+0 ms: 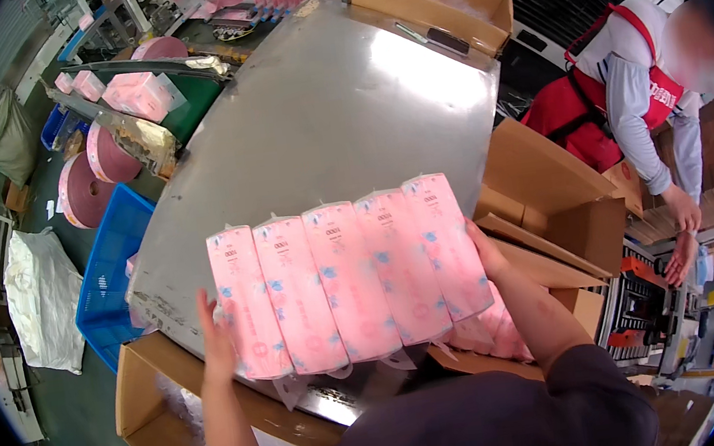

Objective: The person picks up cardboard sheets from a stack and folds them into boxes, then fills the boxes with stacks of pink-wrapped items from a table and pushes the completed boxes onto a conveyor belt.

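Held load: a row of five pink tissue packs (351, 282), side by side and pressed together, lifted clear above the near edge of the steel bench (317, 112).
Left hand: the left hand (215, 334) is flat against the outer face of the leftmost pack, fingers upward, squeezing inward.
Right hand: the right hand (484, 252) presses the rightmost pack from the other side; both hands clamp the row between them rather than curling round it.
Nearby below: an open cardboard carton (162, 416) with a clear liner sits under the left forearm; more pink packs (495, 331) lie in another carton (553, 226) at the right.
Step, as I judge it: carrying the clamped row off the bench toward a carton.
Next move calls for: steady inward pressure so no middle pack slips out, and keeping the row level while lowering.
Elsewhere: a co-worker in a red apron (617, 93) bends over a machine at the right; a blue crate (109, 276) stands left.
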Demonstrator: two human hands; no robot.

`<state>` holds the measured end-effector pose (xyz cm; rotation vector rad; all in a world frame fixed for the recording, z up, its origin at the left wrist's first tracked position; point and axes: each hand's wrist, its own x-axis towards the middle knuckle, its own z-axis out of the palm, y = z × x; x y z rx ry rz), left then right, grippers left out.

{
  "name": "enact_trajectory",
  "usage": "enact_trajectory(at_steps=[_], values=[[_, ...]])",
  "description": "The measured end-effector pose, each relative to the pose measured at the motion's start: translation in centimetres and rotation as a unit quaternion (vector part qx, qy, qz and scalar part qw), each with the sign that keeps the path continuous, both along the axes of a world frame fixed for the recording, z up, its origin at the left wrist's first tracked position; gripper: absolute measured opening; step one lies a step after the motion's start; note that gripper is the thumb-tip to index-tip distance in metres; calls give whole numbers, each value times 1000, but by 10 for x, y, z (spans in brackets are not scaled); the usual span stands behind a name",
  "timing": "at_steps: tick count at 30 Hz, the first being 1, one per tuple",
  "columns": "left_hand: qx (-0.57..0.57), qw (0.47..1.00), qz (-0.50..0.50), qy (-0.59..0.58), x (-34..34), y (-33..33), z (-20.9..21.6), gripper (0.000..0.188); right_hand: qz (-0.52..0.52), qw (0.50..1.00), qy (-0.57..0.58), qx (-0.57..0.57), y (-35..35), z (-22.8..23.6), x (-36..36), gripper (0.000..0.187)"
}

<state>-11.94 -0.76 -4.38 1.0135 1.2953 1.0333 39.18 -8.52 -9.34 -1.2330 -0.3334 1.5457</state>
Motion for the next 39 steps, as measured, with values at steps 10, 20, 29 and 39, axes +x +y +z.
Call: enact_trajectory(at_steps=[10,20,29,39], values=[[-223,894,-52,-384,66,2,-12,70,39,982,180,36,-2,53,-29,47],[-282,796,-401,-355,243,-43,74,70,-97,987,-116,50,-258,228,173,51],[-232,735,-622,137,384,-45,-57,80,-158,963,-70,-207,-385,43,222,45],[38,644,-638,421,482,-214,-37,110,159,828,-427,-326,-480,21,277,52]])
